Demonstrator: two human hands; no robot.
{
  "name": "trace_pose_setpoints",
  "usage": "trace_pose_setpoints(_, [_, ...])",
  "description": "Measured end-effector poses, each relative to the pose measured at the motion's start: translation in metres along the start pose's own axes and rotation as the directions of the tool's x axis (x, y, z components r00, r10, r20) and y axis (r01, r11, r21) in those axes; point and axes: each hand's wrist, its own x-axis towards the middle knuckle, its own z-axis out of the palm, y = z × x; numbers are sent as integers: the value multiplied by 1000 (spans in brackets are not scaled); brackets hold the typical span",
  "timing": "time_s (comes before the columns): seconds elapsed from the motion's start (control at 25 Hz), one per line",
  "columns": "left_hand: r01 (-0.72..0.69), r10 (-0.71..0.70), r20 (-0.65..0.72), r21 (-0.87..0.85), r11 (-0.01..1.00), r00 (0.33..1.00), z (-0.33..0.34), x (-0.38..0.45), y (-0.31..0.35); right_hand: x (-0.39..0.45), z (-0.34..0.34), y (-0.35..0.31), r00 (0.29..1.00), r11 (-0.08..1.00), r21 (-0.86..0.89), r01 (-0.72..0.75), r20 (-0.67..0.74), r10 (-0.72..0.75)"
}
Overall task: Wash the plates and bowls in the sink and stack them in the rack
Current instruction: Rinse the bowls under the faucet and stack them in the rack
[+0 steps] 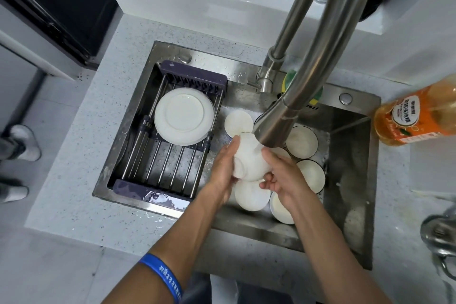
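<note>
White bowl (249,160) between both hands (246,170) (under faucet (278,126))

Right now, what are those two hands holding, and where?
One white ceramic bowl under the steel faucet: left hand on its left side, right hand on its right.

faucet head (276,123) low over the crowded bowls (301,142); open rack bars (167,165) beside stacked plates (183,116)

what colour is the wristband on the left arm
Blue with pale lettering, on the wristband, seen in the head view.
</note>
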Motion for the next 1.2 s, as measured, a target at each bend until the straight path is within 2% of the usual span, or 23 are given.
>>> trace_pose_setpoints(0.12, [24,-22,-36,64,998,999,-24,-2,3,11,9,-1,988,989,36,-146,-44,147])
trace_pose_setpoints(0.24, [-3,5,82,-21,1000,997,-31,-4,8,21,21,7,974,981,56,-186,-121,192])
trace_pose_setpoints(0.28, [-57,56,125,5,998,991,-29,-8,12,23,22,10,974,981,65,-185,-121,192])
trace_pose_setpoints(0.36, [-283,215,254,269,921,943,-29,-12,13,21,17,15,984,984,50,-174,-41,176])
trace_pose_setpoints(0.4, [-447,288,370,481,754,883,-30,-12,13,20,14,17,983,983,38,-180,29,179])
trace_pose_setpoints(0.44, [-586,317,493,675,448,810,-31,-11,14,19,11,18,978,980,36,-195,88,191])
trace_pose_setpoints(0.48, [-656,313,605,749,86,732,-33,-10,13,18,7,19,973,977,54,-207,119,199])
trace_pose_setpoints(0.52, [-645,292,675,736,-205,678,-34,-11,12,19,6,19,974,976,82,-201,121,190])
trace_pose_setpoints(0.56, [-594,306,714,697,-402,630,-34,-10,9,20,5,20,982,977,126,-171,102,159])
trace_pose_setpoints(0.6, [-537,348,730,674,-508,588,-34,-12,6,20,5,22,990,976,176,-128,73,117])
trace_pose_setpoints(0.64, [-506,370,719,684,-525,588,-34,-12,3,20,7,24,996,973,213,-83,40,77])
trace_pose_setpoints(0.68, [-501,397,702,706,-501,591,-34,-15,0,18,10,26,999,973,230,-38,0,39])
trace_pose_setpoints(0.76, [-550,433,732,681,-483,526,-42,-8,-12,14,16,29,998,981,190,36,-64,-24])
trace_pose_setpoints(0.8, [-604,461,728,682,-413,507,-45,-10,-12,12,17,30,995,984,162,71,-87,-57])
trace_pose_setpoints(0.84, [-649,530,662,719,-250,530,-46,-11,-12,11,18,30,990,982,156,109,-107,-93])
trace_pose_setpoints(0.88, [-669,595,530,744,17,604,-45,-15,-10,9,19,29,984,976,163,148,-121,-129])
trace_pose_setpoints(0.92, [-620,586,330,673,403,740,-41,-21,-7,8,20,27,978,969,167,180,-133,-159])
trace_pose_setpoints(0.96, [-480,472,133,426,767,871,-35,-27,-3,5,21,26,976,964,179,195,-134,-172])
trace_pose_setpoints(1.0, [-326,324,40,126,937,945,-30,-31,0,2,23,25,978,960,202,192,-116,-171])
trace_pose_setpoints(1.04, [-180,183,17,-90,979,983,-27,-32,1,1,24,25,984,956,238,174,-86,-158])
trace_pose_setpoints(1.08, [-66,72,31,-174,982,997,-24,-33,1,2,25,25,990,951,275,138,-63,-126])
trace_pose_setpoints(1.12, [-13,22,51,-175,985,998,-23,-34,1,3,25,26,995,945,314,94,-49,-83])
trace_pose_setpoints(1.2, [-11,25,106,-129,992,994,-22,-34,5,5,22,26,1000,930,368,-12,-12,17])
